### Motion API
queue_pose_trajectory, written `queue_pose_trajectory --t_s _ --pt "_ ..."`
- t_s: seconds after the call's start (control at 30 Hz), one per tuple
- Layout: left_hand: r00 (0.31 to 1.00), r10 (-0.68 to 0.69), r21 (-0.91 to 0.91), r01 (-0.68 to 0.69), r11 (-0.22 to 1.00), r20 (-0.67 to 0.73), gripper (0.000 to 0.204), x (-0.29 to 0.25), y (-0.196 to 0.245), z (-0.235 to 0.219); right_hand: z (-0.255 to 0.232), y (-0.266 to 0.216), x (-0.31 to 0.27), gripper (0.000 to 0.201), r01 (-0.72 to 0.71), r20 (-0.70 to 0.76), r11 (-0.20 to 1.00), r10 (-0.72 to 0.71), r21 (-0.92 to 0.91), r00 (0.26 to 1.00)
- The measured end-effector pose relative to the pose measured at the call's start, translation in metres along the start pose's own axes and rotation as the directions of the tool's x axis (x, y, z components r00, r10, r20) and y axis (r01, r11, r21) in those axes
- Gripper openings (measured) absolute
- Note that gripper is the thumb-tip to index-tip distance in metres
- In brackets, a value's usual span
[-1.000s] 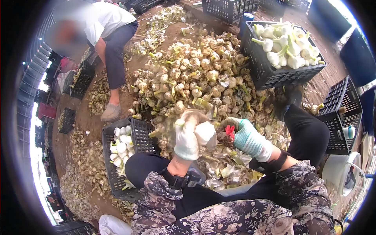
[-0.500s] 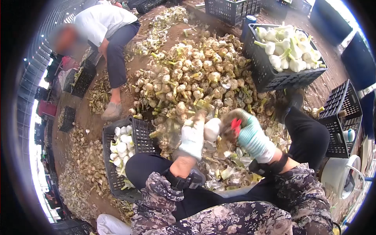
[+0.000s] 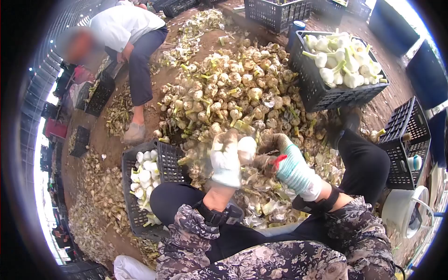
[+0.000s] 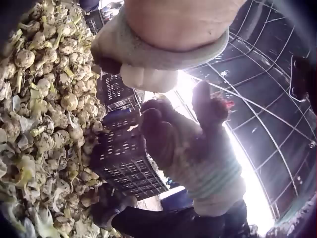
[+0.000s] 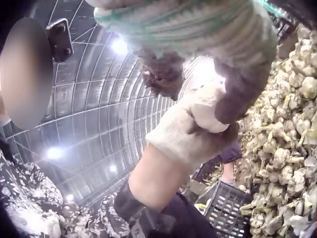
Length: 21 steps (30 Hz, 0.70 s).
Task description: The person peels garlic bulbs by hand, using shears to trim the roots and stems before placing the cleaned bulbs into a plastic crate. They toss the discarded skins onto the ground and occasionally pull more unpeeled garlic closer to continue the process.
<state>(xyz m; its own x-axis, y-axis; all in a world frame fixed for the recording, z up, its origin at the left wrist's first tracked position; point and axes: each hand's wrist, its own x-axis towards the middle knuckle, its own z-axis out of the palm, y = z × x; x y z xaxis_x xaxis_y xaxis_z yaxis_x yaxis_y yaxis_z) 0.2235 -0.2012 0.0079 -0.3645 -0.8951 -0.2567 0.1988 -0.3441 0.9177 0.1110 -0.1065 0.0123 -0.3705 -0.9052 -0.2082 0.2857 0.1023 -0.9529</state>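
My left hand (image 3: 225, 161), in a white glove soiled at the fingers, grips a white, peeled garlic bulb (image 3: 246, 149). In the left wrist view the bulb (image 4: 148, 78) sticks out beneath the glove. Just to its right, my right hand (image 3: 295, 165) wears a white glove with green bands. Its curled fingers hold a dark brown, rough bundle (image 3: 265, 163) with a red strip (image 3: 279, 161) on it; I cannot tell what kind of thing this is. The right wrist view has the bundle (image 5: 161, 77) beside the thumb, and the right fingers close at the bulb (image 5: 208, 111).
Unpeeled garlic (image 3: 233, 84) lies heaped ahead, with loose skins (image 3: 266, 205) below the hands. A black crate (image 3: 338, 95) of cleaned garlic stands at back right, another crate (image 3: 170, 163) at left. A white bucket (image 3: 396, 207) is at right. Another person (image 3: 128, 35) bends over at far left.
The right hand came in to the bulb and has drawn slightly back, its fingers turning. The left hand shifted a little and turned the bulb. The other person leaned and shifted slightly.
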Motion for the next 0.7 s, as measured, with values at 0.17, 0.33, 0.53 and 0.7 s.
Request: queue_pose_trajectory --t_s 0.17,0.33,0.53,0.7 --pt "1.0 -0.006 -0.024 0.006 1.0 0.005 0.022 -0.004 -0.001 -0.001 0.008 0.002 -0.003 0.027 0.169 -0.108 0.945 -0.206 -0.279 0.973" --pt "0.955 0.014 -0.133 0.027 0.991 0.295 0.034 -0.009 0.015 -0.008 -0.007 -0.027 -0.006 0.017 -0.258 0.13 0.91 0.227 0.326 0.965" --pt "0.974 0.055 0.113 -0.082 0.99 0.221 0.045 -0.002 -0.001 -0.015 -0.004 -0.027 -0.014 0.016 -0.235 0.13 0.918 0.203 0.318 0.97" --pt "0.927 -0.234 -0.235 0.307 0.922 0.294 0.045 -0.003 0.01 -0.015 -0.006 -0.039 -0.031 0.022 -0.28 0.303 0.893 0.174 0.353 0.937"
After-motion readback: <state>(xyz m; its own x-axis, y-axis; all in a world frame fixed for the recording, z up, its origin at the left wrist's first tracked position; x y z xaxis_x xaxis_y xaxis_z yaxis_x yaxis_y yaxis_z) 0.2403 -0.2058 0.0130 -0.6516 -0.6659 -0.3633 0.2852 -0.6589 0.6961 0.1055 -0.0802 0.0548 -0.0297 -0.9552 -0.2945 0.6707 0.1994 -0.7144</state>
